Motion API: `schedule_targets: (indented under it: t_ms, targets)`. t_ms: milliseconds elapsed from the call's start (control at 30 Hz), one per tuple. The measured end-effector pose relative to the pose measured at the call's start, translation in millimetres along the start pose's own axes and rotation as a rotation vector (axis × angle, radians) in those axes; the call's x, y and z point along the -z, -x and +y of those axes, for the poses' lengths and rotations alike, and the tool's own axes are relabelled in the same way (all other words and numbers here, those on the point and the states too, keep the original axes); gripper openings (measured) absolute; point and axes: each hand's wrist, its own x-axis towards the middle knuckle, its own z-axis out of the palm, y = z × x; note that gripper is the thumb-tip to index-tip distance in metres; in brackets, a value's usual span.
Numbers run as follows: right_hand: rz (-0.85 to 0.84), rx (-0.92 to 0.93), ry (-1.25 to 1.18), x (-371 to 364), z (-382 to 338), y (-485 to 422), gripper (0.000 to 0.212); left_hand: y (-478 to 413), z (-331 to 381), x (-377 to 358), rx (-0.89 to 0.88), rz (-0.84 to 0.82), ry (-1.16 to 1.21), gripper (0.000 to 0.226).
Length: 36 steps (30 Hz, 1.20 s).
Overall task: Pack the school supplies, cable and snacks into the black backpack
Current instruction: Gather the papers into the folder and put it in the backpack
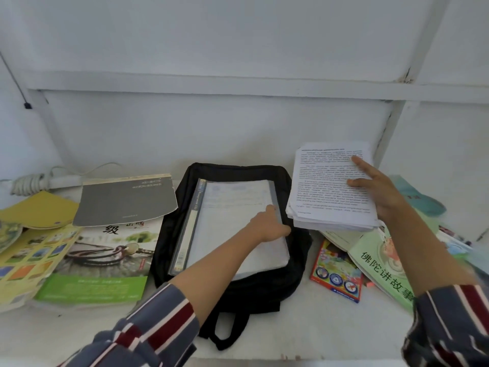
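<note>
Black backpack [251,292] lay flat on the white table [79,329], its main compartment open and facing up. A clear file folder [185,234] with white pages already sat inside the opening.

Handling: the stack of printed sheets [330,200], held just to the right of the backpack and above the books there, was loose and unbound. It would probably be light to moderate in weight, limp across its span, and likely to fan out or slide sheet on sheet. The lower sheets were already uneven at the near edge. A grip across one short edge, thumb on top and fingers beneath, seemed suitable. The free end should be supported or led into the opening first. The backpack itself looked soft and would probably collapse at the rim unless held open.

Hands: the right hand [381,192] gripped the stack at its right edge, with the thumb and one finger spread over the top sheet and the other fingers hidden beneath. The left hand [270,223] reached into the backpack opening and touched the right edge of the folder, index finger extended. It could not be told whether this hand pinched the folder or the rim or merely pressed there.

Further supplies, a red Staedtler box [336,271] and a green book [383,263], lay to the right of the backpack.
</note>
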Motion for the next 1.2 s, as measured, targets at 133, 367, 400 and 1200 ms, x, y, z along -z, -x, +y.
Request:
schedule_targets:
  t_ms: [133,367,400,1200]
  targets:
    - [-0.011,-0.017,-0.05,-2.0,1.5,1.0,0.059,7.9,8.4,24.5,-0.085,0.082,0.023,0.053]
    - [-0.079,0.006,-0.106,-9.8,-12.0,-5.7,0.059,36.6,7.5,111.5,-0.075,0.133,0.013,0.048]
    - [-0.089,0.01,-0.109,-13.6,-13.2,-7.2,0.059,43.9,3.1,127.4,-0.054,0.185,0.09,0.04]
    - [-0.401,-0.321,-0.131,-217.3,74.2,-1.4,0.06,102.2,-238.1,273.4,0.468,0.354,0.34,0.044]
